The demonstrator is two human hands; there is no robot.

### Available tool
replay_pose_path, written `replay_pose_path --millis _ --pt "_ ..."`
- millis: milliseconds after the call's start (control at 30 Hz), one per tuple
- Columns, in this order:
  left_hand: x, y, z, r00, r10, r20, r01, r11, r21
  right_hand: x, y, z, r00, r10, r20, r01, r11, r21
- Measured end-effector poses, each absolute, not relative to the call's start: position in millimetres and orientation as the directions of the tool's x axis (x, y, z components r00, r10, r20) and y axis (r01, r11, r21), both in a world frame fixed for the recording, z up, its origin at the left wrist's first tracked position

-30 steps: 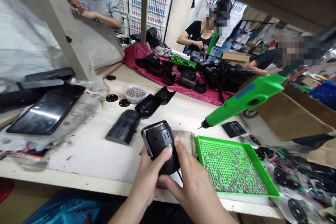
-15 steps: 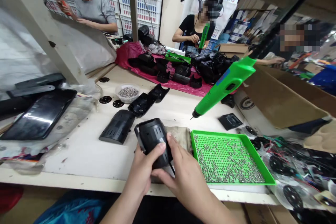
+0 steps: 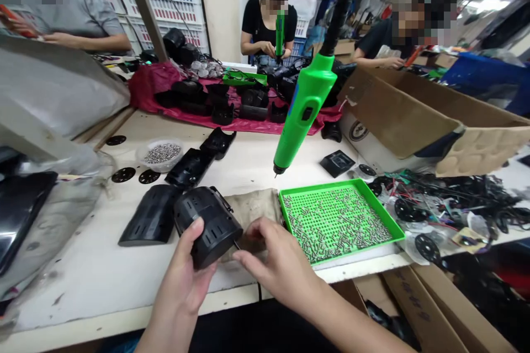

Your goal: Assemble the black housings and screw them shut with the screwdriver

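My left hand (image 3: 188,265) is wrapped round a black plastic housing (image 3: 209,226) with slots in its side, held tilted above the table. My right hand (image 3: 277,259) is just right of the housing, thumb and forefinger apart, beside a thin black cord (image 3: 237,245) at its end. Part of the cord is hidden behind that hand. A grey-brown cloth pad (image 3: 256,204) lies behind the right hand. Left of the housing rests a black curved shell (image 3: 149,215), and behind it an open black half-shell (image 3: 190,168).
A green electric screwdriver (image 3: 304,113) hangs tip down over the table. To the right are a green tray (image 3: 285,215) of screws, tangled wires (image 3: 439,193) and a cardboard box (image 3: 414,121). A bowl (image 3: 143,157) of small metal parts stands left. Several people work beyond.
The housing has moved left and turned in my left hand. My right hand has come off it and is now at its right end. The view has swung right.
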State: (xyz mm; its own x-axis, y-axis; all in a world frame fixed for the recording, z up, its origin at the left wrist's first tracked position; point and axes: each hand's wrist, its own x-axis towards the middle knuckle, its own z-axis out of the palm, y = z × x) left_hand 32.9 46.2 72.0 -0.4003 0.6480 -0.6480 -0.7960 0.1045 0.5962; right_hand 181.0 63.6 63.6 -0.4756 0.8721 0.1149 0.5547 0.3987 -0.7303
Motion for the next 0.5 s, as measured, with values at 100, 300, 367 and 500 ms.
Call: replay_pose_path --millis 100,300,367,500 --pt "33.8 46.1 71.2 -0.414 0.639 -0.648 -0.793 0.096 0.601 178.4 65.0 63.4 -0.502 0.858 0.111 0.591 0.434 -0.679" --pt "35.4 48.0 69.0 -0.426 0.632 -0.647 -0.776 0.113 0.621 171.2 67.1 52.3 -0.529 0.822 0.210 0.684 0.559 -0.469" --pt "34.3 47.9 65.4 -0.420 0.639 -0.644 -0.772 0.121 0.624 171.8 66.6 52.3 -0.569 0.793 0.218 0.665 0.600 -0.445" --pt "33.6 38.8 49.2 -0.437 0.702 -0.562 -0.729 0.089 0.678 184.5 66.5 64.3 -0.580 0.807 0.112 0.574 0.503 -0.646"
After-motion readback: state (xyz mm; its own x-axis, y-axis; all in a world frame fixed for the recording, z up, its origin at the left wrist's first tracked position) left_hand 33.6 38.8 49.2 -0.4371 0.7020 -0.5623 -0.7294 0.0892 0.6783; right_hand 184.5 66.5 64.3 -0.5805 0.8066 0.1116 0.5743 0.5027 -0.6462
